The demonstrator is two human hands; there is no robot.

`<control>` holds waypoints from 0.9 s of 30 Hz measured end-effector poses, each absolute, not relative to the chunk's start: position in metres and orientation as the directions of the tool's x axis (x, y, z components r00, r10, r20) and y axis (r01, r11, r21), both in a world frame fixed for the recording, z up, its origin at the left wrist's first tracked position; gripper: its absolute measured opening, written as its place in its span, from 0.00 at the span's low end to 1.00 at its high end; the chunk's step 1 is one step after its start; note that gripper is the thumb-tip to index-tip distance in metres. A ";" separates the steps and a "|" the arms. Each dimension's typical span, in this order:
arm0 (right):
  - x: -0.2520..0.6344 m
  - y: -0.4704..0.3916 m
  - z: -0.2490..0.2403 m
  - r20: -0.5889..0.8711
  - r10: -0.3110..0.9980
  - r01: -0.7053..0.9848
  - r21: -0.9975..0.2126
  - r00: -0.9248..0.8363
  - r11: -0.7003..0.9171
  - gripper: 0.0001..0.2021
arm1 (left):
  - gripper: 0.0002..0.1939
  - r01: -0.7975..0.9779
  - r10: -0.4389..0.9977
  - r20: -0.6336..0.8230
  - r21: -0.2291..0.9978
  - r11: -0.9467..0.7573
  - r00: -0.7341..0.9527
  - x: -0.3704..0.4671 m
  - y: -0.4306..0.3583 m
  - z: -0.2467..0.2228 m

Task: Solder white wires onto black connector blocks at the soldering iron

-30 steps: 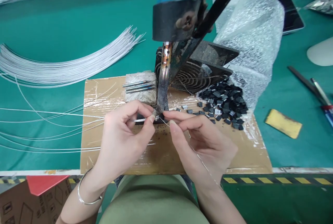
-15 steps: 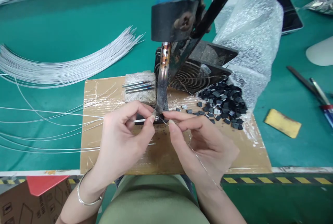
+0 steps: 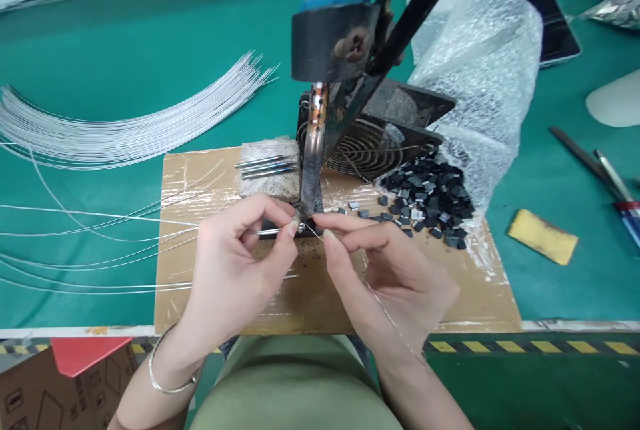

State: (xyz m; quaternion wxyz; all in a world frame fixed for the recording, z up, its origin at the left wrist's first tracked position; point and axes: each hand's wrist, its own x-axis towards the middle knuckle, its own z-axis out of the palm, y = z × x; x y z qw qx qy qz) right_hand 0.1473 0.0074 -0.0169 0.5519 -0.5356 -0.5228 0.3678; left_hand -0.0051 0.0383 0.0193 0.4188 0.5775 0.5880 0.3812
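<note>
My left hand (image 3: 240, 270) is closed in a pinch just left of the hot tip, its thumb and forefinger on the end of a thin white wire (image 3: 175, 221) that trails off to the left. The clamped soldering iron (image 3: 313, 163) points down between my hands, its tip by the left fingertips. Closed too, my right hand (image 3: 395, 277) holds a thin strand of solder wire (image 3: 390, 317), which runs across the palm to the wrist; its free end reaches toward the tip. My fingers partly hide the joint itself.
Behind the iron stands a black fan (image 3: 370, 143). Small black pieces (image 3: 430, 197) are heaped right of it, beside bubble wrap (image 3: 480, 83). Metal rods lie on a pale pad (image 3: 270, 183). A bundle of white wires (image 3: 150, 133) curves at left; a yellow sponge (image 3: 543, 237) lies right.
</note>
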 end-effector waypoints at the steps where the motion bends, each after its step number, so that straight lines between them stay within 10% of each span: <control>1: 0.147 0.007 -0.017 0.186 0.965 0.157 -0.975 0.185 0.158 0.08 | 0.07 0.359 0.999 -0.046 0.933 0.036 0.020 -0.005 0.038 0.019; 27: 0.147 0.007 -0.018 0.195 0.964 0.186 -0.969 0.182 0.161 0.08 | 0.07 0.399 1.000 -0.015 0.917 0.005 0.022 -0.004 0.039 0.017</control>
